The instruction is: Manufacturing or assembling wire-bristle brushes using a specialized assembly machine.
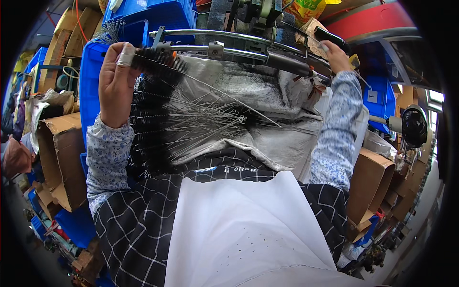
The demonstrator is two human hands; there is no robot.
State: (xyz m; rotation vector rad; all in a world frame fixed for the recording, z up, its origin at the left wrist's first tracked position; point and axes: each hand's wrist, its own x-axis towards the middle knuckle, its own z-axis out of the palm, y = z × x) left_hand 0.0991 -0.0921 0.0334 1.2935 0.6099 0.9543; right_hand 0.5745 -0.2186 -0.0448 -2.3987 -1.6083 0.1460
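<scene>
Hands work apart: left hand (114,86) pinches black bristle wire brushes (153,115) at left, right hand (336,56) closes on black machine handle (330,38) far right. Loose brushes may slip off the grey cloth (248,91).

My left hand (114,86) is raised at the left, closed around one black brush (158,61) whose wire stem runs right. Just below it a fan of brushes (148,129) lies on grey cloth (229,86), bristles left, wire handles (205,119) pointing right. My right hand (336,56) reaches far right and grips a black handle (330,38) on the machine (239,48). A blue crate (91,81) stands behind my left hand, cardboard boxes (57,158) further left. A white apron (239,229) fills the near centre.
</scene>
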